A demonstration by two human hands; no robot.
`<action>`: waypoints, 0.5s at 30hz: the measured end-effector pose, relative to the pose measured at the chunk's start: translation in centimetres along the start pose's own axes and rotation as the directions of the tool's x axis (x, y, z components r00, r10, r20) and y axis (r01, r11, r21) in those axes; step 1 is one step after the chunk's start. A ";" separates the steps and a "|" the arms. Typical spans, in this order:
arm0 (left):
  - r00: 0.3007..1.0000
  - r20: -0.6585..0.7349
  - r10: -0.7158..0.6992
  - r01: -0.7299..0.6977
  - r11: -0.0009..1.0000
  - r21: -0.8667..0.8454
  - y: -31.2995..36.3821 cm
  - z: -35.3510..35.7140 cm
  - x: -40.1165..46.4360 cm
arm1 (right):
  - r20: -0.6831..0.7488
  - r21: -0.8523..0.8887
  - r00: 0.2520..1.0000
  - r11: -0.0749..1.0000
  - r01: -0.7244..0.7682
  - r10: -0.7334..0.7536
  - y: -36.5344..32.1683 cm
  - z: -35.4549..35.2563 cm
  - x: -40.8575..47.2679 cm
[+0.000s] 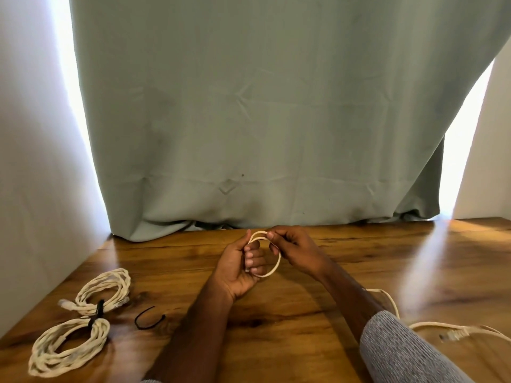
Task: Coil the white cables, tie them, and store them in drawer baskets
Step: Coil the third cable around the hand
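Observation:
Above the middle of the wooden table (318, 308), my left hand (240, 268) grips a small loop of white cable (276, 268) with curled fingers. My right hand (294, 248) pinches the top of that loop. The rest of the cable (425, 324) trails under my right forearm to the right, ending in a clear plug (453, 335) on the table. Two coiled white cables lie at the left: the farther coil (106, 290) and the nearer coil (66, 346), each bound with a black tie. A loose black tie (148, 322) lies beside them.
A pale green curtain (262, 120) hangs across the back edge of the table. White walls stand at the left and right, with bright light at the curtain's sides. No drawer baskets are in view.

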State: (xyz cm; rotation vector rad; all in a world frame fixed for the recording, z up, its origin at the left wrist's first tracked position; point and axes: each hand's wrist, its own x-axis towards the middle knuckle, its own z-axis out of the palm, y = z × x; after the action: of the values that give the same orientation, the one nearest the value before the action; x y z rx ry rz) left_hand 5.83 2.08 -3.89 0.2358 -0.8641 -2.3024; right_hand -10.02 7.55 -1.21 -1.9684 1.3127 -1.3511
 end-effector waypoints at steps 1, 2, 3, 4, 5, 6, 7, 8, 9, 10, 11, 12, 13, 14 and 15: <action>1.000 0.022 -0.003 0.003 1.000 -0.024 0.1 0.0 0.0 | -0.004 0.040 1.000 0.999 -0.017 0.017 0.0 0.0 -0.1; 0.999 0.043 -0.007 0.008 1.000 -0.028 0.2 0.0 -0.1 | -0.016 0.074 0.999 0.997 -0.031 0.033 0.0 0.1 -0.1; 0.998 0.059 -0.014 0.015 1.000 -0.015 0.3 0.0 -0.1 | -0.031 0.099 0.999 0.994 -0.040 0.043 0.1 0.1 -0.2; 0.997 0.069 -0.026 0.025 1.000 0.012 0.3 -0.1 0.0 | -0.050 0.110 0.998 0.993 -0.038 0.044 0.3 0.1 -0.1; 0.996 0.079 -0.043 0.039 0.998 0.044 0.3 -0.1 0.0 | -0.064 0.111 0.997 0.993 -0.034 0.041 0.5 0.1 -0.1; 0.995 0.085 -0.061 0.054 0.996 0.077 0.3 -0.1 0.0 | -0.072 0.105 0.997 0.994 -0.029 0.037 0.7 0.1 0.0; 0.993 0.089 -0.073 0.064 0.993 0.104 0.3 -0.1 -0.1 | -0.076 0.095 0.997 0.995 -0.026 0.034 0.8 0.1 0.1; 0.994 0.086 -0.073 0.062 0.990 0.126 0.4 0.1 -0.1 | -0.081 0.085 0.996 0.996 -0.022 0.029 0.9 0.1 0.1; 0.995 0.078 -0.055 0.044 0.989 0.140 0.4 0.2 -0.2 | -0.089 0.083 0.996 0.996 -0.019 0.026 1.0 0.1 0.2; 0.998 0.064 -0.022 0.012 0.989 0.145 0.4 0.4 -0.3 | -0.101 0.083 0.995 0.996 -0.018 0.026 1.2 0.1 0.3; 0.999 0.047 0.018 -0.025 0.989 0.144 0.3 0.6 -0.3 | -0.111 0.076 0.993 0.997 -0.019 0.027 1.3 0.2 0.4; 0.998 0.028 0.058 -0.061 0.988 0.140 0.1 0.8 -0.4 | -0.117 0.050 0.993 0.999 -0.019 0.025 1.3 0.2 0.5; 0.995 0.008 0.096 -0.096 0.987 0.132 0.0 0.8 -0.4 | -0.116 -0.001 0.993 1.000 -0.015 0.015 1.4 0.3 0.5; 0.991 -0.007 0.130 -0.129 0.985 0.116 0.0 0.8 -0.4 | -0.111 -0.082 0.994 0.997 -0.001 -0.009 1.6 0.4 0.5; 0.986 -0.016 0.163 -0.161 0.983 0.090 0.1 0.7 -0.5 | -0.102 -0.181 0.994 0.983 0.019 -0.037 1.8 0.5 0.4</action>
State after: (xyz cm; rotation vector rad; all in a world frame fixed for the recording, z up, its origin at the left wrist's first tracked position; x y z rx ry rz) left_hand 6.00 2.66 -3.31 0.2219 -0.9393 -2.1097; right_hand -10.37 6.26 -2.63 -2.0647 1.5086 -1.4101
